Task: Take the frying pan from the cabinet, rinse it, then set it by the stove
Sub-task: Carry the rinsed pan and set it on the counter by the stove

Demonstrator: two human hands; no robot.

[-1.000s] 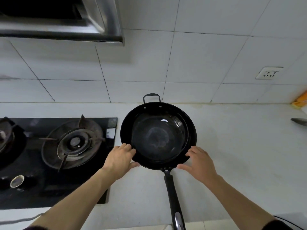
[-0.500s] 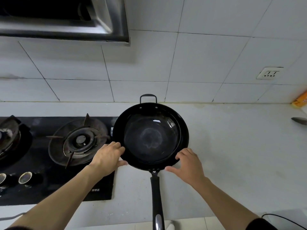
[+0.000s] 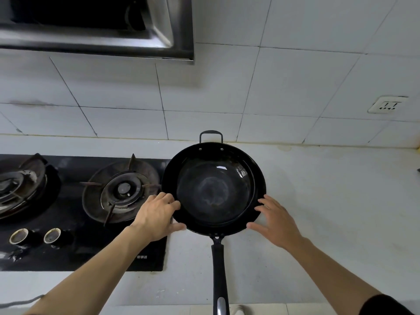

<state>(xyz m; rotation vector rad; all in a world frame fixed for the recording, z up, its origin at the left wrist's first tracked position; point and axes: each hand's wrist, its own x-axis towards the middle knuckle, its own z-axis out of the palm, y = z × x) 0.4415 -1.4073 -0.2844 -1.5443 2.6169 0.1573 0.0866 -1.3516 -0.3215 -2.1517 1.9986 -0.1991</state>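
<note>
The black frying pan (image 3: 213,189) sits upright on the white counter (image 3: 329,212), its long handle (image 3: 219,269) pointing toward me and a small loop handle at the far side. Its left rim overlaps the right edge of the black gas stove (image 3: 75,253). My left hand (image 3: 156,215) holds the near-left rim, fingers bent over the top and thumb along the outside. My right hand (image 3: 277,221) has its fingers spread and straight, fingertips against the near-right rim.
The stove's right burner (image 3: 122,189) lies just left of the pan, with a second burner (image 3: 18,185) and two knobs (image 3: 34,236) further left. A range hood (image 3: 95,26) hangs above. A wall socket (image 3: 387,105) sits on the tiled wall at right.
The pan has slid left across the counter, and its left rim now overlaps the stove's edge. Both hands stayed at its near rim and moved with it.
</note>
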